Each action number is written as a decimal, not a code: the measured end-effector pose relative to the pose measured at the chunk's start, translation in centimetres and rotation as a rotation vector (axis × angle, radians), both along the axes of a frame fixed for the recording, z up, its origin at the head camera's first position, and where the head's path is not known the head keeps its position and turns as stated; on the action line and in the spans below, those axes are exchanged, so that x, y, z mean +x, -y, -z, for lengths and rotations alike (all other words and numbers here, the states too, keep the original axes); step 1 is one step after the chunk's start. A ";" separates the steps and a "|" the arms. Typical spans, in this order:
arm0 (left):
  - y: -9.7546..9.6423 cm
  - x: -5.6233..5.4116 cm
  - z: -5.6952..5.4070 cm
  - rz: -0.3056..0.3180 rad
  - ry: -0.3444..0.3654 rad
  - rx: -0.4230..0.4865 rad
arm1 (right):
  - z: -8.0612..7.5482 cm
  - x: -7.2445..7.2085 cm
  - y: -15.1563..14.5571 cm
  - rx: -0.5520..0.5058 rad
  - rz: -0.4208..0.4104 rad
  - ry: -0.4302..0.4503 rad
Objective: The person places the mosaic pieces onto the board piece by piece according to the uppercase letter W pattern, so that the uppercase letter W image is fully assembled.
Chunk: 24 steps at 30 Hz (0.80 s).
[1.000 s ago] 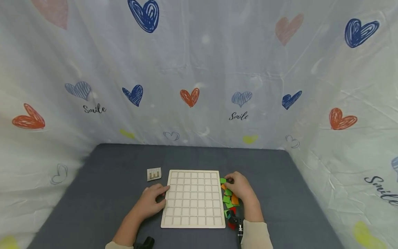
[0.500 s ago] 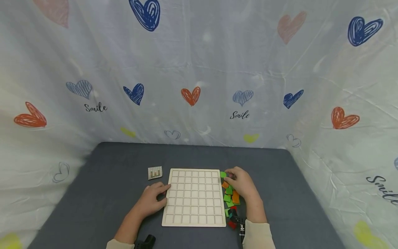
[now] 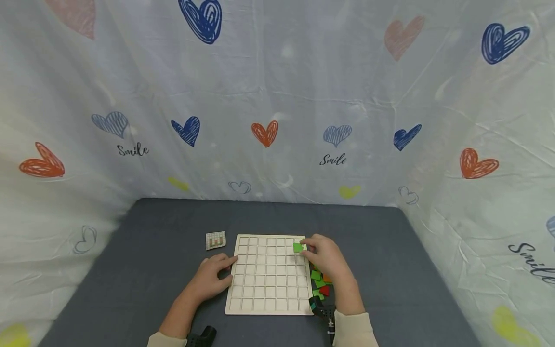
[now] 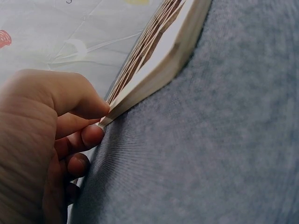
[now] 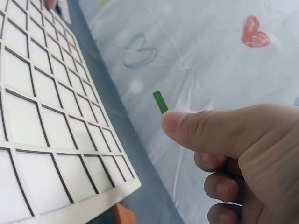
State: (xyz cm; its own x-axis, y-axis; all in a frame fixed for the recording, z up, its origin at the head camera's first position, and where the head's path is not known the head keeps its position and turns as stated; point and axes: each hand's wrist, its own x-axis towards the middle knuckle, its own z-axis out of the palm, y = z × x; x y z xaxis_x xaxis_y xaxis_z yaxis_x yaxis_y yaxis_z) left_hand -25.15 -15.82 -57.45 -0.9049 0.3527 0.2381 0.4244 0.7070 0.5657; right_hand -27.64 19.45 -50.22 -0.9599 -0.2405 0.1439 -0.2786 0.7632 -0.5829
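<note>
My right hand (image 3: 326,253) pinches a small green square tile (image 3: 297,247) between thumb and fingertips, over the far right corner of a pale wooden grid board (image 3: 264,312). From the right wrist view, the green tile (image 5: 160,101) shows edge-on as a thin strip beyond the thumb, raised above the board (image 5: 100,205). My left hand (image 3: 210,278) rests at the board's left edge, with thumb and index finger spread apart along it. Close up in the left wrist view, the left hand (image 4: 60,112) touches the board's pale edge (image 4: 154,84).
Loose green tiles (image 3: 318,282), a red tile (image 3: 324,290) and orange tiles lie right of the board, partly under my right forearm. A small printed card (image 3: 215,240) lies beyond the left hand. A heart-patterned curtain (image 3: 277,96) surrounds the dark table (image 3: 173,226).
My right hand has moved left from the pile beside the board to over its far right corner, carrying a green tile. The left hand stays at the board's edge.
</note>
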 end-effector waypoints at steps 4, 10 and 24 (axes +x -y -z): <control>0.1 0.1 0.0 -0.002 0.006 0.003 | 0.6 0.1 0.7 0.029 -0.026 0.017; 0.1 0.1 0.2 -0.010 0.004 0.001 | 1.6 0.0 1.3 0.056 -0.042 0.072; 0.0 0.0 0.0 -0.016 0.006 0.008 | 2.8 -0.4 1.7 0.077 -0.040 0.082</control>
